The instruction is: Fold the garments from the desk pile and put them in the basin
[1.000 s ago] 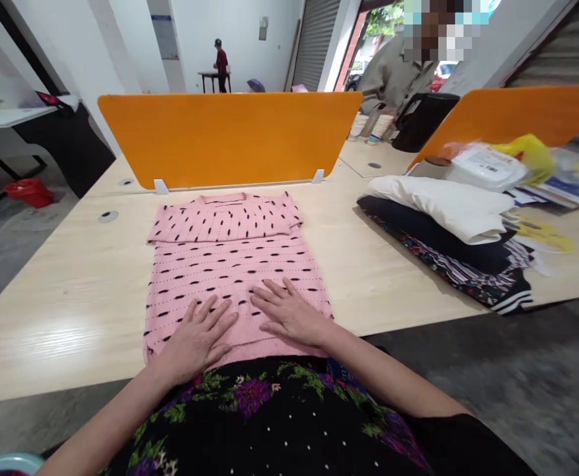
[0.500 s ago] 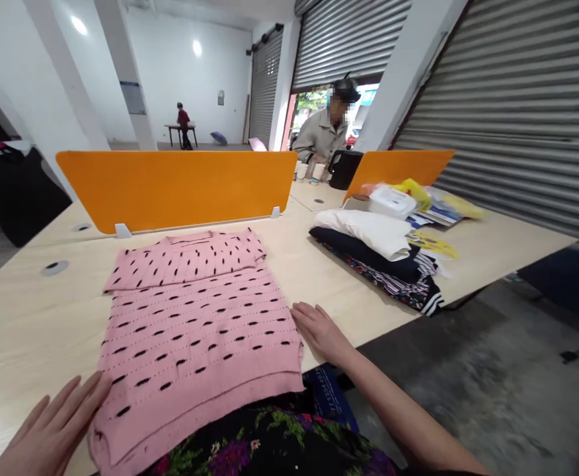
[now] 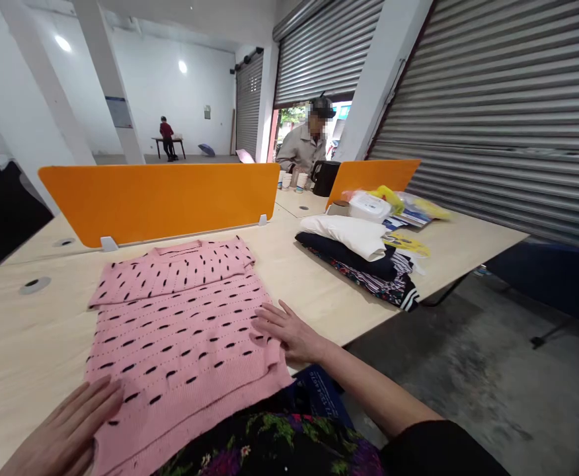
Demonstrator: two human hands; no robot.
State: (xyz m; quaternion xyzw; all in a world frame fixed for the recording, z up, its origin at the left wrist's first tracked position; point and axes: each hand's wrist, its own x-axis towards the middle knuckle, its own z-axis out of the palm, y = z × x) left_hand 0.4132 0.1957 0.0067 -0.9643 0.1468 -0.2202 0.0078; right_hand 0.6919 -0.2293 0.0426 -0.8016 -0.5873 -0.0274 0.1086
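A pink knitted sweater [image 3: 180, 337] with black dashes lies spread on the wooden table, its sleeves folded across the top below the neckline. My left hand [image 3: 74, 420] lies over the sweater's lower left edge, fingers stretched out. On the opposite side, my right hand [image 3: 289, 330] rests over the lower right edge with its fingers extended and a little apart. The ribbed hem [image 3: 210, 396] reaches the near table edge, by my dark flowered clothing [image 3: 270, 443].
To the right sits a stack of folded clothes [image 3: 353, 254], with a white plastic box [image 3: 369, 206] and bags behind. Orange dividers [image 3: 165, 201] stand across the table. Beyond them are paper cups [image 3: 301, 182], a black jug [image 3: 325, 177] and a person [image 3: 302, 145]. Another person [image 3: 166, 137] stands far back.
My right hand has moved left from beside the sweater onto its edge. My left hand has slid slightly inward over the fabric. The whole view has shifted a little.
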